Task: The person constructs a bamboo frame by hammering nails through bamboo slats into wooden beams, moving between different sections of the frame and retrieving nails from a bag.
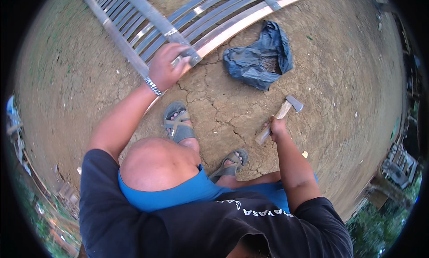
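My right hand (279,127) is wrapped around the wooden handle of a small hatchet (283,110). Its metal head points away from me, above the dirt to the right of my sandalled feet. My left hand (166,67), with a metal bracelet at the wrist, is at the near corner of a slatted wooden frame (152,18). Its thumb and fingers are bent toward each other over the end of a beam, slightly blurred. Whatever may be between the fingertips is too small to make out. Part of the frame's corner is hidden under this hand.
A black plastic bag (250,61) lies open on the ground right of the frame, with small dark bits inside. Cracked bare earth (339,97) surrounds me. Wooden debris (400,165) lies at the far right edge. My sandals (179,124) stand close to the frame.
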`<state>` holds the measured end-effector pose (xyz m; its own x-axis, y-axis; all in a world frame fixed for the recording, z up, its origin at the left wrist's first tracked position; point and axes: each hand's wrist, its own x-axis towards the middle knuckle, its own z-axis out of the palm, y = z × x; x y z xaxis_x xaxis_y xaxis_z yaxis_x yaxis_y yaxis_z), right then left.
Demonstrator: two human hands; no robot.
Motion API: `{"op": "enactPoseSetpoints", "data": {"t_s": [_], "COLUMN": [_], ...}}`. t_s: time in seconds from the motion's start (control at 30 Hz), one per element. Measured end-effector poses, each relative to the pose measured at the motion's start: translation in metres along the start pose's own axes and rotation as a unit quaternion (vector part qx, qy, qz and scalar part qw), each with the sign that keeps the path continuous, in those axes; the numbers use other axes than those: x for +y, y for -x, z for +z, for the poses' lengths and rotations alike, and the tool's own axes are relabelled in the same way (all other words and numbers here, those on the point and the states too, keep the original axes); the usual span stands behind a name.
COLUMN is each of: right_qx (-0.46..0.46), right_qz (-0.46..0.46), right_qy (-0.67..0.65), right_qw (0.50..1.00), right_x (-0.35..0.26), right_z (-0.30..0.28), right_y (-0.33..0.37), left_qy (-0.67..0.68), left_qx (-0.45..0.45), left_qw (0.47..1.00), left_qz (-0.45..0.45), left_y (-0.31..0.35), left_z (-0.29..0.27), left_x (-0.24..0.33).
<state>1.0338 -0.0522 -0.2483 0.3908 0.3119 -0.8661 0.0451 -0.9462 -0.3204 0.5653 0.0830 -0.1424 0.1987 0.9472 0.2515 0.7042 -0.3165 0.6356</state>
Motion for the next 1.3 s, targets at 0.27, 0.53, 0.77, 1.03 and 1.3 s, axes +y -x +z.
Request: {"op": "enactPoseSetpoints", "data": {"t_s": [0.27, 0.53, 0.77, 1.03, 1.3], "right_qx": [0.001, 0.033, 0.035, 0.015, 0.008], "right_qz": [-0.015, -0.027, -0.02, 0.001, -0.025], "right_qy": [0.087, 0.12, 0.099, 0.069, 0.037], "right_qw": [0.996, 0.992, 0.994, 0.998, 0.999], "right_x": [-0.006, -0.014, -0.008, -0.017, -0.009], "right_z": [-0.021, -0.016, -0.016, -0.013, -0.018], "right_y": [0.003, 0.016, 0.01, 0.017, 0.016], "left_qy": [-0.004, -0.022, -0.03, 0.062, 0.38], "left_qx": [-0.413, -0.396, -0.404, -0.305, -0.327], "left_qw": [0.904, 0.918, 0.913, 0.944, 0.808], "left_qz": [0.106, -0.021, -0.058, -0.11, -0.311], "left_y": [-0.138, -0.141, -0.132, -0.115, -0.116], "left_z": [0.132, 0.246, 0.248, 0.25, 0.248], "left_x": [0.072, 0.062, 0.069, 0.059, 0.034]}}
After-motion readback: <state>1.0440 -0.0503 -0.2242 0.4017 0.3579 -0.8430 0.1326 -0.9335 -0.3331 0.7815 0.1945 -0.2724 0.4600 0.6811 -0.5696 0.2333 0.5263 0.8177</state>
